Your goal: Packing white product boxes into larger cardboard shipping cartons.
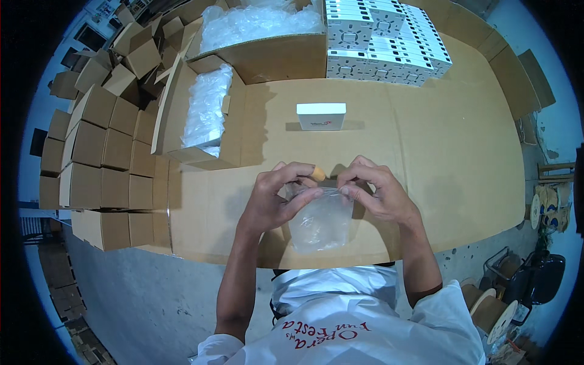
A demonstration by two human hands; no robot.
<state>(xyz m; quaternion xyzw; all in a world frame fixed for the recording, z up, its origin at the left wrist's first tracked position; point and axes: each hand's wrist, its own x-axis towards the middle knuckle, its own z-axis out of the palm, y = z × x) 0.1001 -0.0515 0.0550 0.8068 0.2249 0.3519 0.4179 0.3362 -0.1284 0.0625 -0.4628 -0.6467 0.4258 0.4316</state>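
A clear plastic bag [320, 222] hangs between my hands near the table's front edge. My left hand [286, 191] pinches its upper left edge, with an orange cover on one fingertip. At the upper right edge, my right hand [378, 190] grips the bag between thumb and fingers. Just beyond my hands a small white box [321, 117] stands upright on the cardboard-covered table [444, 164]. Whether the bag's mouth is parted cannot be made out.
Left of my hands, a cardboard tray [234, 137] holds clear plastic bags [207, 109]. Behind it, a larger carton [286, 58] holds more bags. Patterned white boxes [383, 64] are stacked at the back. Brown cartons [100, 152] pile up at the far left.
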